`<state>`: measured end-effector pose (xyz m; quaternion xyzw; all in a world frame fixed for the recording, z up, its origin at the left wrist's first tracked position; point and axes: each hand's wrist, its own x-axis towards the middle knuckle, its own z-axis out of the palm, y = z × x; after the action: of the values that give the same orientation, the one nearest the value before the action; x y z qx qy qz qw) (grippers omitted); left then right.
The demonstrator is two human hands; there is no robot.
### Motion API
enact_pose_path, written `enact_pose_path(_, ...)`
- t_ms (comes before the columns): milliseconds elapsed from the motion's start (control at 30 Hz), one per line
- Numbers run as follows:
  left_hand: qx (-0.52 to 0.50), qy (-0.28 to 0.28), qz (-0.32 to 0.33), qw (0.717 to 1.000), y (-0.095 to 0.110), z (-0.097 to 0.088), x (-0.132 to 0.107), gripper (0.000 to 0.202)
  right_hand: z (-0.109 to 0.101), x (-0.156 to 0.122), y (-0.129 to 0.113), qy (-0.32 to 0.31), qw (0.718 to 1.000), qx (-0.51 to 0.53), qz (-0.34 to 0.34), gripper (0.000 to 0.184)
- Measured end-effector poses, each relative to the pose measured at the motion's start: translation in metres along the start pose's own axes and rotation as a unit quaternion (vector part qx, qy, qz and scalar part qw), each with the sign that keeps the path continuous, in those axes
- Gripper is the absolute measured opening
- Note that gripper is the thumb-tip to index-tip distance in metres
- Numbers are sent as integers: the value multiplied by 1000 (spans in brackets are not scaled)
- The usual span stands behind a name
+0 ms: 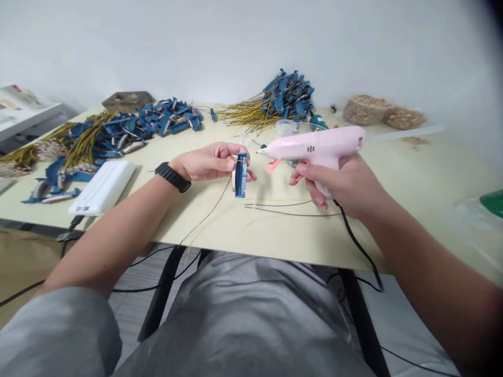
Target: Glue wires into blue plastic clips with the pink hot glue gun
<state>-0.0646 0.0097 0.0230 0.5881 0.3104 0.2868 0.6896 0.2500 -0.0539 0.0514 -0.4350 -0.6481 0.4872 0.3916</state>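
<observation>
**Left hand** (208,162): pinching a blue connector (241,175) between thumb and fingertips, fingers closed firmly on it, and wearing a black watch (173,176) on the wrist.

**Connector spot:** sitting upright in that grip, hovering over the table (275,241), with a thin wire (212,207) trailing from it down past the table edge.

**Right hand** (334,183): clamping round the grip of a pink glue gun (314,146), fingers curling under and nowhere near the connector.

**Gun nozzle:** pointing left and hovering just beside the top of the connector, apparently not quite touching, though it's tough to be sure from up here. Black cord (357,246) dropping off the table edge behind the hand.

**Between the hands:** loose black and yellow wires (275,206) lying flat on the tabletop, just below the gun.

**Back of the table:** big heaps of blue connectors (168,118) with yellow wires sprawling along the left side, plus another bunch (283,97) leaning near the wall. Clear cup (285,128) standing just behind the gun.

**Left edge:** white plastic block (102,187) lying near the left forearm.

**Far right:** two tan piles (377,111) sitting by the wall, contents too small to make out.
</observation>
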Motion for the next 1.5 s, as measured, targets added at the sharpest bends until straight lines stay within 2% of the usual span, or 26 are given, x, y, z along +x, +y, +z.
enact_pose_path(133,5,-21,-16,1000,-4,1,1,61,-1,1,4,-1,1000,-3,-9,14)
enact_pose_path(300,22,-8,-41,999,-6,0,-1,65,-3,-1,5,-15,1000,-12,-14,23)
enact_pose_path(433,21,-26,-34,999,-7,-3,-2,60,-2,-5,4,-39,999,-30,-8,9)
enact_pose_path(533,26,-30,-32,999,-8,-4,-2,58,-1,-7,4,-47,997,-55,1,19)
enact_pose_path(733,30,-6,-62,998,-9,-1,-1,67,-2,-8,3,-33,996,-78,30,17)
enact_pose_path(967,21,-10,-54,998,-8,2,0,63,-1,-7,0,-24,995,-87,31,11)
enact_pose_path(1133,18,-9,-58,998,-7,3,0,63,1,-8,-2,-30,995,-93,24,18)
enact_pose_path(1233,14,18,-68,997,-9,3,1,60,2,-8,-2,-29,995,-91,21,18)
enact_pose_path(1367,35,82,-95,991,-9,5,0,41,3,-7,-1,-19,996,-90,20,16)
enact_pose_path(1500,33,37,-68,996,-8,7,2,42,2,-6,0,-20,994,-108,0,15)
